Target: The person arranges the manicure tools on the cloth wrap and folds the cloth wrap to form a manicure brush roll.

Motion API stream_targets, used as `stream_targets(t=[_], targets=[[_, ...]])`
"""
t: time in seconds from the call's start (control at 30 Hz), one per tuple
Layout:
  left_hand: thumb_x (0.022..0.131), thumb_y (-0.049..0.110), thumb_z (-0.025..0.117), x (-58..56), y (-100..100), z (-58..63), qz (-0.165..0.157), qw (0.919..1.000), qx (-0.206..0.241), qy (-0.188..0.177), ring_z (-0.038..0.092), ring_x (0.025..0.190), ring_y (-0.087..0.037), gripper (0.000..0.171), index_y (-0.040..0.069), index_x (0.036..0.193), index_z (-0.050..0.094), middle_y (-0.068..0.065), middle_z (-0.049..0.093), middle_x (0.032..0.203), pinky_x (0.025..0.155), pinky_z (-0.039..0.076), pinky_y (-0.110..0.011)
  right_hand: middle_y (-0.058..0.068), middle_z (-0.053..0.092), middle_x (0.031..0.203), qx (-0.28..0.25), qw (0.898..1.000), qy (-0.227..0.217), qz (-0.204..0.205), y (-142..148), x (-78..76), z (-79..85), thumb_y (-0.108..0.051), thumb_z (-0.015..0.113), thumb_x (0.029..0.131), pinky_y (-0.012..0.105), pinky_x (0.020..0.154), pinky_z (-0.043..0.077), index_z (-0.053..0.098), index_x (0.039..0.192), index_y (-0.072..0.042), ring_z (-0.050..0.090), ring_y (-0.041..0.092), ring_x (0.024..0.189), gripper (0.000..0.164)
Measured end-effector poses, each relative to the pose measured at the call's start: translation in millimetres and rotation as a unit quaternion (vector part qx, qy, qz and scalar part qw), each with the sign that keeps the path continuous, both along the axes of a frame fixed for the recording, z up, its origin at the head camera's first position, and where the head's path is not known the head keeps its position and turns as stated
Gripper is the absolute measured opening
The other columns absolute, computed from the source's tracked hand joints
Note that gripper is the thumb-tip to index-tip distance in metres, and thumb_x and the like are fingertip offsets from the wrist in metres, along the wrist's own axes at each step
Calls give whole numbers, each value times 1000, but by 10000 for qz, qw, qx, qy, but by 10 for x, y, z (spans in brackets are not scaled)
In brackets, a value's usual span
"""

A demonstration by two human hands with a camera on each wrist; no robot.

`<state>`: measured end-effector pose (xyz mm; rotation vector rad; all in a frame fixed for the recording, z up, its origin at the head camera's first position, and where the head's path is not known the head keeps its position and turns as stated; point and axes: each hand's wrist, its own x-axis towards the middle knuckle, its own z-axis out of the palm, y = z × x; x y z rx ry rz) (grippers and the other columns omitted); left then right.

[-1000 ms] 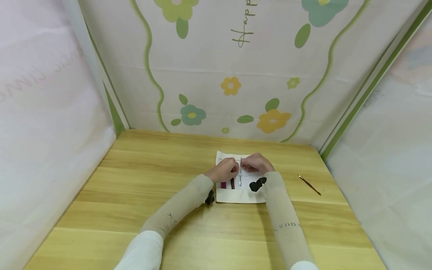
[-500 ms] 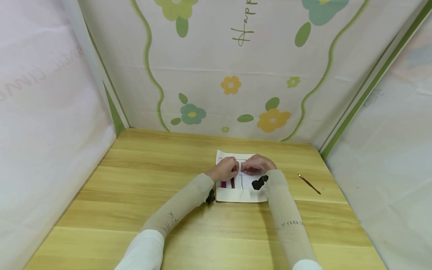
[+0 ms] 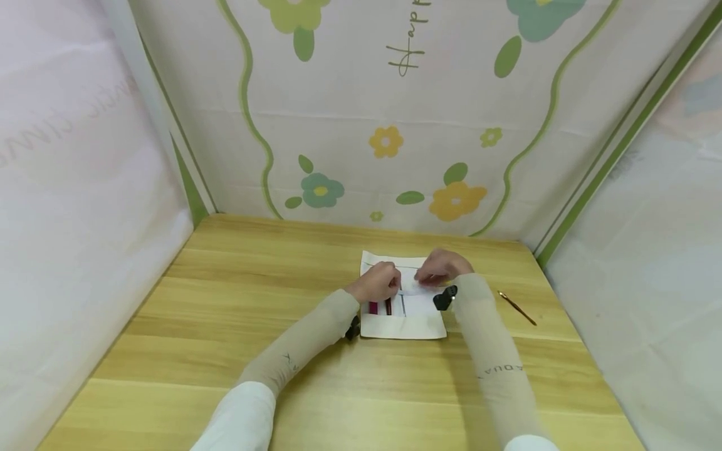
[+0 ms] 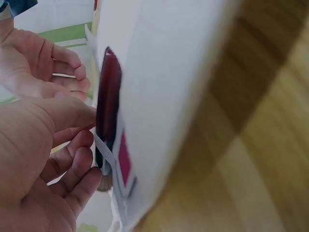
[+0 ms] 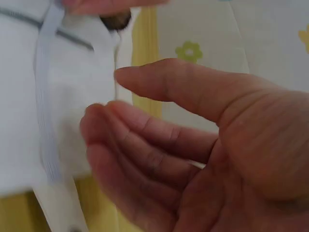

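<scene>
In the head view a white fabric tool pouch (image 3: 403, 328) lies unfolded on the table. My left hand (image 3: 376, 282) is over its left half, fingers curled, pinching the white elastic band (image 5: 44, 96) that crosses it. Under the band sit a brush with a dark red handle (image 4: 108, 96) and brown bristles, and a magenta flat piece (image 4: 124, 159). A thin grey metal tool (image 5: 77, 41) also passes beneath the band. Above the pouch's right side is my right hand (image 3: 442, 266), its fingers loosely bent and thumb apart, holding nothing. The left fingertips are partly hidden.
A slim brown brush-like tool (image 3: 516, 307) lies on the wooden table (image 3: 254, 282) to the right of the pouch. Flower-printed cloth (image 3: 338, 138) walls enclose the table at the back and both sides.
My right hand has let go of the thin metal tool and moved right. The tool slid towards the near flap and now stays under the band. My left hand has hardly moved.
</scene>
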<state>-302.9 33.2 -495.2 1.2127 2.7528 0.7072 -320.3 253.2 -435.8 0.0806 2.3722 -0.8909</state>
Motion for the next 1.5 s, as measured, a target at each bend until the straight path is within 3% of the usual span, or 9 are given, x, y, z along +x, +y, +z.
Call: stream_targets(t=[0.17, 0.37, 0.6, 0.83, 1.17, 1.27, 1.37, 1.5], targets=[[98, 7, 69, 9, 49, 56, 191, 9998, -101, -32, 57, 86, -13, 13, 10, 87, 75, -2, 69, 92, 82, 51, -26, 6, 74, 87, -37, 9969, 596, 521, 391, 81, 159, -17, 71, 98, 37, 89, 60, 76, 113, 7, 65, 12, 79, 29], [100, 11, 70, 52, 114, 93, 64, 9994, -327, 62, 60, 94, -14, 9, 9, 96, 77, -3, 70, 101, 86, 54, -26, 18, 75, 118, 707, 9815, 1492, 972, 959, 252, 217, -28, 72, 100, 49, 96, 59, 72, 125, 2, 72, 26, 104, 39], [98, 6, 69, 82, 200, 118, -81, 9994, -297, 155, 66, 95, -14, 11, 6, 96, 79, -5, 75, 101, 86, 56, -25, 25, 73, 120, 1206, 9711, 1897, 804, 1564, 468, 202, -26, 73, 100, 52, 91, 59, 71, 124, 7, 70, 37, 106, 41], [99, 3, 66, 92, 233, 106, -184, 9994, -292, -55, 47, 77, -11, 26, 10, 73, 67, 0, 60, 79, 75, 44, -23, 25, 74, 113, 1299, 9691, 2048, 455, 2013, 648, 81, -21, 74, 99, 52, 86, 59, 73, 117, 8, 71, 37, 101, 34], [100, 3, 65, 81, 206, 78, -346, 9987, -196, -327, 35, 63, -9, 42, 14, 61, 58, 3, 53, 66, 70, 40, -23, 19, 77, 105, 1227, 9676, 2202, -118, 2142, 827, -337, -28, 77, 97, 50, 84, 58, 76, 113, 3, 71, 26, 91, 35], [101, 4, 65, 86, 206, 77, -303, 9987, -206, -343, 48, 68, -8, 32, 10, 69, 71, 1, 66, 75, 75, 48, -22, 14, 78, 101, 1195, 9658, 2297, -159, 2148, 824, -451, -31, 81, 94, 47, 82, 59, 78, 108, -1, 69, 20, 86, 33], [101, 5, 67, 93, 201, 93, -239, 9987, -241, -386, 66, 88, -12, 19, 6, 89, 81, -5, 79, 99, 87, 57, -27, 11, 77, 98, 1150, 9657, 2324, -123, 2166, 804, -509, -29, 82, 93, 42, 79, 59, 78, 106, -2, 68, 16, 83, 30], [101, 5, 66, 89, 194, 114, -282, 9984, -267, -416, 70, 96, -16, 17, 5, 94, 81, -6, 79, 103, 91, 58, -30, 11, 77, 97, 1220, 9658, 2290, -9, 2146, 798, -492, -26, 83, 92, 40, 76, 58, 78, 104, -2, 67, 17, 82, 26]])
